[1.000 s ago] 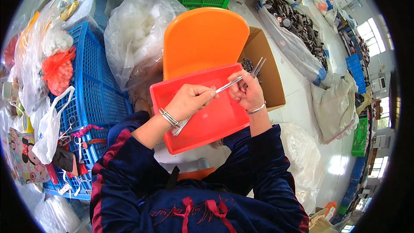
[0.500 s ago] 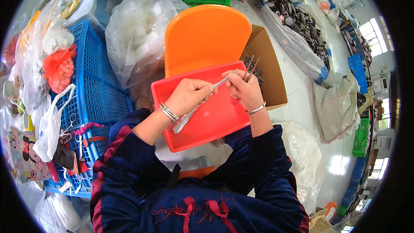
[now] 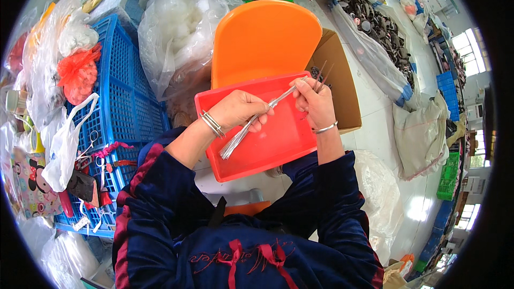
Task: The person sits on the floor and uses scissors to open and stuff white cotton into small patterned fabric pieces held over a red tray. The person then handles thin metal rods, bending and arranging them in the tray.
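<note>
A bundle of thin silvery wires or strands (image 3: 234,142) runs slantwise over a shallow red plastic tray (image 3: 286,147) set before me. My left hand (image 3: 242,110) is closed round the middle of the bundle, and its loose ends fan out below. With fingertips pinched, my right hand (image 3: 315,103) grips the bundle's upper end. Two thin brown prongs (image 3: 325,75), like the tips of tweezers, stick up from that same hand; the rest of this tool is hidden by the fingers.
Behind the tray rises an orange chair back (image 3: 265,43), with a cardboard box (image 3: 342,88) to its right. Blue plastic crates (image 3: 126,91) stand at the left, hung with bags and scissors. A clear bag of white stuffing (image 3: 182,27) sits at the far left of the chair.
My hands have drawn a little apart along the bundle, so more of it shows between them. The lower ends spread wider. The whole view has shifted slightly.
</note>
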{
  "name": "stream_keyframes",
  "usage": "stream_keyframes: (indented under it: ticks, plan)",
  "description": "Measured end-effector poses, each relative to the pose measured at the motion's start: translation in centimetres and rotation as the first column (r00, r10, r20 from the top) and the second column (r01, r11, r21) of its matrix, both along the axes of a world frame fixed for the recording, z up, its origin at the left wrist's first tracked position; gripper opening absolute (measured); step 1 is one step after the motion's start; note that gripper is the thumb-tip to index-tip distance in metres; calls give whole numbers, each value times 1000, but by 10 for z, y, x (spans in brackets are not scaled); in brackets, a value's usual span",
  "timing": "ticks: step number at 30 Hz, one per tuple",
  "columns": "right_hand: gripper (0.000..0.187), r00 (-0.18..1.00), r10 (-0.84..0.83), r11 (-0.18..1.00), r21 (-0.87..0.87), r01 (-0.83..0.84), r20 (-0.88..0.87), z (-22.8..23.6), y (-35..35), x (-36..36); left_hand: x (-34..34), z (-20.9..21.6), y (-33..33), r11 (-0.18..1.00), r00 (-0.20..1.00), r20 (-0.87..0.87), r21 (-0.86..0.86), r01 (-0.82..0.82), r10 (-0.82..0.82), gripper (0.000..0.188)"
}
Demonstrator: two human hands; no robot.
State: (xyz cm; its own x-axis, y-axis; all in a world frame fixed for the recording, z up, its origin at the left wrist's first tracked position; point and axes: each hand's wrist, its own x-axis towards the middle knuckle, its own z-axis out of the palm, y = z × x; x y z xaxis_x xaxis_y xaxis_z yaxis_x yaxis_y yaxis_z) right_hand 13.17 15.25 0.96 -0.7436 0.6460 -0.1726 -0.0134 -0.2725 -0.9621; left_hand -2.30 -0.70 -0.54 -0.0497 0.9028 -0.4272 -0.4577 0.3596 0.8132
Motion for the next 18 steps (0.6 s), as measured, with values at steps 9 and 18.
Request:
stream_keyframes:
  ticks: [9,18]
  plan:
    - [18,1000,0,1000,8,-1,13,1,1,1,-1,-3,0,1000,1000,3,-5,17,-17,19]
    - [17,1000,-20,1000,22,19,11,0,2,-1,0,-5,0,999,1000,-14,-29,24,-25,20]
